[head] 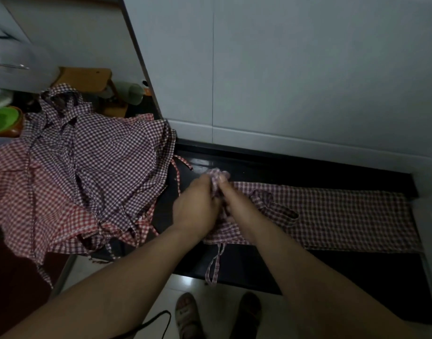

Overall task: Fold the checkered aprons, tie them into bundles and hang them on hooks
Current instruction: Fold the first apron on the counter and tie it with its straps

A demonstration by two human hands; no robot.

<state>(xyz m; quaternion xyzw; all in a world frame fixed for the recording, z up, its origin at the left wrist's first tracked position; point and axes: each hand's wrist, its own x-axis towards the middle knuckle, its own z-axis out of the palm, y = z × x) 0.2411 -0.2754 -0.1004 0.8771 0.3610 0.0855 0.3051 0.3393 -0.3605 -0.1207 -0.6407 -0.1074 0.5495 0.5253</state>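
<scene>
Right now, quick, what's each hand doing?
Left hand: closed, gripping the bunched end of the folded apron.
Right hand: closed, pinching that same bunched end.

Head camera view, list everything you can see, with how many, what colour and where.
folded apron: one, red-and-white checked, long strip on the counter, right
apron tie: one loop, checked, hanging over the counter's front edge
apron heap: several, number unclear, purple and red checked, left
counter: one, black, glossy, centre to right
wall: pale grey tiles, behind the counter
bowl: one, green, far left
wooden stool: one, brown, upper left
cable: one, black, floor, bottom
feet: two, in sandals, bottom centre
left hand: gripping the folded apron's bunched end
right hand: gripping the same end
</scene>
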